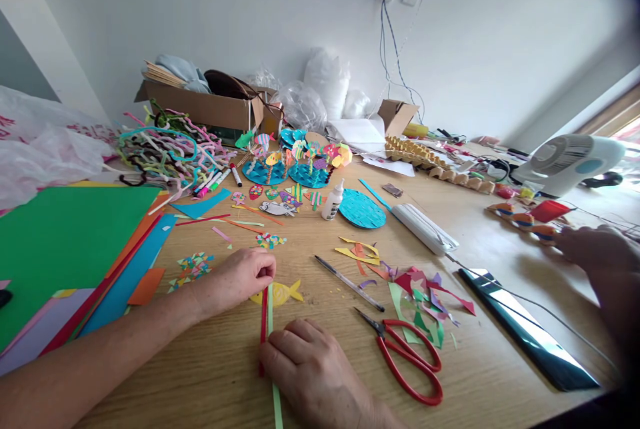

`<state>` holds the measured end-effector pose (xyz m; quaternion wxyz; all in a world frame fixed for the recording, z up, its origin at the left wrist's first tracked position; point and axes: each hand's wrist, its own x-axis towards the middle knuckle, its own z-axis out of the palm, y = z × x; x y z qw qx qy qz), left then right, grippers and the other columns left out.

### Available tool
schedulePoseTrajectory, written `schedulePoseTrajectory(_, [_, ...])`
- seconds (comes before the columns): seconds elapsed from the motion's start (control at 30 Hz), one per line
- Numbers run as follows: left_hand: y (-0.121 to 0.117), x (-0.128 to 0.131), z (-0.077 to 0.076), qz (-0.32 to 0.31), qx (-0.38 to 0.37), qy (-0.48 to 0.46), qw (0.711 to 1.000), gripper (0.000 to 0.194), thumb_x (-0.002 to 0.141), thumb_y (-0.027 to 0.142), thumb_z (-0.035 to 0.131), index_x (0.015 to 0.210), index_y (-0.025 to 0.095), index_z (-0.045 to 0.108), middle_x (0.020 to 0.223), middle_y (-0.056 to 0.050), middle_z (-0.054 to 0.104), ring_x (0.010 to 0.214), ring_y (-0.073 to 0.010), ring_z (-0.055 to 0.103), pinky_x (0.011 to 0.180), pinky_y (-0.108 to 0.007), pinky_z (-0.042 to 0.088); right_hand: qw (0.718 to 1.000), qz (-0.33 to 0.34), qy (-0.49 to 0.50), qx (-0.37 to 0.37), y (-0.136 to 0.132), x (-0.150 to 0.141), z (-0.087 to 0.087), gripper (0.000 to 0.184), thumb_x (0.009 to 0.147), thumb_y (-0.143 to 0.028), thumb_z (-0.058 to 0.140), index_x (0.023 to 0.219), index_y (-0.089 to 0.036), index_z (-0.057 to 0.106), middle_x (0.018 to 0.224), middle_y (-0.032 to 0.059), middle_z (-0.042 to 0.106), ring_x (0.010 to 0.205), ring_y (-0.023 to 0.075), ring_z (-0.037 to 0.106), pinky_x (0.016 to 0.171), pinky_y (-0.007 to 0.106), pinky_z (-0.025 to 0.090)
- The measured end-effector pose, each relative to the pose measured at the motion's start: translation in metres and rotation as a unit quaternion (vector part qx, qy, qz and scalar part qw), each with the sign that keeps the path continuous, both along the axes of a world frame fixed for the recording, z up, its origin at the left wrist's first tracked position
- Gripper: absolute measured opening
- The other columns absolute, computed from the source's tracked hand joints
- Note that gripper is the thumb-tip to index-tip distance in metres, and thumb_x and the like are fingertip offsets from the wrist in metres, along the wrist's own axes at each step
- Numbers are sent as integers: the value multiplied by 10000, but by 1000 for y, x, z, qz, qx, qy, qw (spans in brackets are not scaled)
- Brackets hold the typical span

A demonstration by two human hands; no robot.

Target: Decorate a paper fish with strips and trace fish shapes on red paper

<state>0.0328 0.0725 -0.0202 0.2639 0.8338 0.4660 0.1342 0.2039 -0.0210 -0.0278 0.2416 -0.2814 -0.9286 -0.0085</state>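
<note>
My left hand [240, 276] is closed in a pinch at the upper ends of two narrow paper strips, one red [263, 319] and one light green [277, 406]. Lower down, my right hand [313, 369] curls over the same strips, its fingertips hidden. The strips lie side by side on the wooden table. Just beyond them is a yellow paper fish [284, 294], partly covered by my left hand. Red-handled scissors [410, 356] rest to the right of my right hand, with a pen [350, 284] above them.
A glue bottle [333, 201] stands beside a blue disc [363, 208]. Paper scraps [425, 299], a phone [525, 329] and a white case [424, 228] lie rightward. Colored sheets [75, 236] are stacked left. Another person's hand [595, 249] is at far right near a fan [565, 159].
</note>
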Motion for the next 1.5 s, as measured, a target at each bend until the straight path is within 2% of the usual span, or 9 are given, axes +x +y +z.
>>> schedulePoseTrajectory(0.5, [-1, 5, 5, 5, 11, 37, 999, 132, 680, 66, 479, 650, 185, 526, 670, 37, 522, 602, -118, 485, 544, -210, 325, 1000, 1, -24, -20, -1, 2, 2, 119, 898, -142, 456, 812, -164, 537, 711, 2, 584, 624, 141, 480, 552, 265, 351])
schedulePoseTrajectory(0.73, [-3, 8, 8, 10, 28, 60, 998, 148, 674, 55, 476, 639, 184, 541, 651, 31, 539, 610, -126, 499, 544, -216, 331, 997, 28, -45, -59, -8, 7, 10, 128, 918, -175, 429, 871, -165, 547, 756, 17, 612, 696, 150, 537, 635, 263, 414])
schedulePoseTrajectory(0.9, [2, 8, 13, 12, 61, 59, 996, 163, 691, 55, 468, 655, 184, 561, 668, 23, 562, 626, -129, 520, 557, -217, 360, 996, 47, 35, -70, -18, 21, 13, 206, 938, -189, 369, 920, -162, 572, 772, 39, 623, 725, 161, 551, 646, 253, 426])
schedulePoseTrajectory(1.0, [4, 2, 22, 21, 102, 46, 993, 193, 753, 71, 425, 719, 180, 580, 753, -3, 584, 699, -142, 538, 633, -238, 398, 987, 9, 76, -144, -19, 34, 26, 215, 880, -125, 391, 909, -169, 599, 808, 54, 616, 733, 158, 547, 638, 241, 427])
schedulePoseTrajectory(1.1, [-12, -5, 32, 8, 131, 40, 991, 247, 799, 74, 376, 799, 177, 601, 837, -28, 606, 781, -157, 555, 703, -263, 423, 965, -78, 98, -230, -10, 41, 43, 243, 828, -77, 424, 900, -181, 632, 843, 49, 611, 758, 144, 564, 656, 230, 426])
schedulePoseTrajectory(1.2, [-45, -8, 35, -46, 132, 52, 989, 286, 789, 57, 379, 799, 204, 624, 809, -7, 624, 793, -153, 571, 722, -250, 454, 945, -125, 105, -284, 9, 37, 55, 203, 789, -75, 494, 829, -173, 668, 782, 27, 630, 726, 128, 576, 650, 212, 412])
schedulePoseTrajectory(1.33, [-87, -8, 22, -96, 237, 87, 963, 424, 794, -10, 288, 947, 195, 626, 1007, -25, 657, 922, -156, 587, 811, -257, 487, 917, -148, 63, -366, 35, 19, 63, 207, 783, -105, 502, 770, -166, 700, 709, 2, 668, 637, 104, 561, 582, 190, 378])
schedulePoseTrajectory(1.4, [-99, -9, 13, -104, 313, 91, 940, 466, 795, -26, 258, 1008, 175, 621, 1049, -35, 665, 950, -159, 592, 815, -251, 496, 907, -162, 20, -388, 45, 8, 65, 222, 767, -103, 495, 762, -157, 710, 683, 4, 669, 594, 99, 536, 536, 190, 349])
schedulePoseTrajectory(1.5, [-107, -12, 7, -109, 359, 85, 923, 479, 831, 1, 244, 1067, 197, 612, 1056, -14, 677, 941, -149, 603, 810, -236, 504, 901, -176, -38, -395, 53, -4, 63, 222, 744, -103, 496, 736, -145, 714, 644, 8, 656, 563, 95, 499, 492, 191, 308])
